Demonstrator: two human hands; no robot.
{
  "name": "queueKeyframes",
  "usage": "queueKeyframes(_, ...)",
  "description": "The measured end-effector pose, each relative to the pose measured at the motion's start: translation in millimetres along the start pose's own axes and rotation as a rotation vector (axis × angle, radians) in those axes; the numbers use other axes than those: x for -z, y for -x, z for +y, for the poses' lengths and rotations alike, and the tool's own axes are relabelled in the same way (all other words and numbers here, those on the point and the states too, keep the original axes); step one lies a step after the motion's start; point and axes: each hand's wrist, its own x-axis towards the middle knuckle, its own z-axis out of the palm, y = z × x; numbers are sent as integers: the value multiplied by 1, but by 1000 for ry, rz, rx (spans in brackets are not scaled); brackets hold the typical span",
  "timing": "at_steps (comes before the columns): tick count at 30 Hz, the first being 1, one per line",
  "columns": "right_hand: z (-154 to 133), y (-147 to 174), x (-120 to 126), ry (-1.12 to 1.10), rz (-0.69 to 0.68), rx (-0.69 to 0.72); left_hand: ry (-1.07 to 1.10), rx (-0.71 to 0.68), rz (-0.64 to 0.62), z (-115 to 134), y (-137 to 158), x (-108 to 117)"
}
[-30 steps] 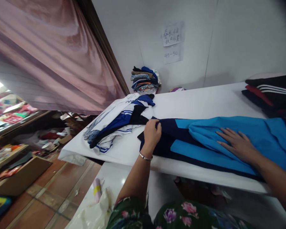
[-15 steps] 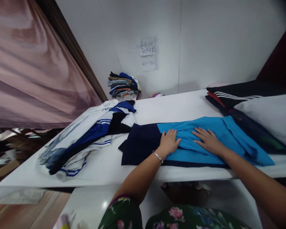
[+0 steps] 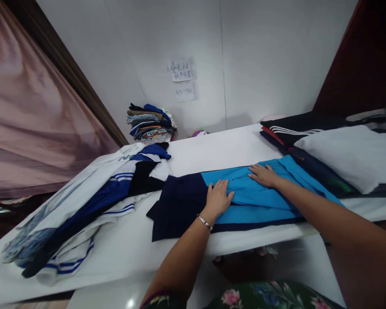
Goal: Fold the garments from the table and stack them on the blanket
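Observation:
A dark navy and bright blue garment (image 3: pixel 180 201) lies lengthwise along the front of the white-covered table, its blue part creased. My left hand (image 3: pixel 218 198) rests flat on the blue cloth near the border with the navy part, fingers stretched out; a bracelet circles that wrist. Farther back and to the right, my right hand (image 3: pixel 264 175) lies palm down on the blue part near its far edge, fingers extended. Neither hand grips the cloth. What lies beneath the blue layer shows only as a navy strip along the front edge.
White, blue and black garments (image 3: pixel 93 206) lie heaped on the left. A folded clothes stack (image 3: pixel 151 122) stands against the wall below two paper signs (image 3: pixel 184 79). Dark folded clothes (image 3: pixel 296 122) and a pale grey garment (image 3: pixel 350 150) sit at the right. A pink curtain (image 3: pixel 35 111) hangs left.
My right hand has slid toward the far edge of the blue cloth, which looks smoother there. My left hand stays near the navy border. The view has shifted to the right.

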Motion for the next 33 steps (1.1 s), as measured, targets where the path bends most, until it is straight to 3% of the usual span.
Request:
queueKeyframes(4,12,-5,3,-20,11,25,26,8,6,-2,0,0)
queueKeyframes(9,54,-19,40,-30,107,-14,45,7,8,-3,-1,-1)
queueKeyframes(14,84,-25,51,-64,61,-70,61,9,3,-4,-1,1)
queueKeyframes(19,88,-22,48,-138,58,-40,75,6,0,-5,-1,3)
queueKeyframes(25,91,-23,51,-262,146,31,81,-1,-18,-5,-1,6)
queueKeyframes(33,79,-41,41,17,-86,-150,94,-6,-21,-4,-1,9)
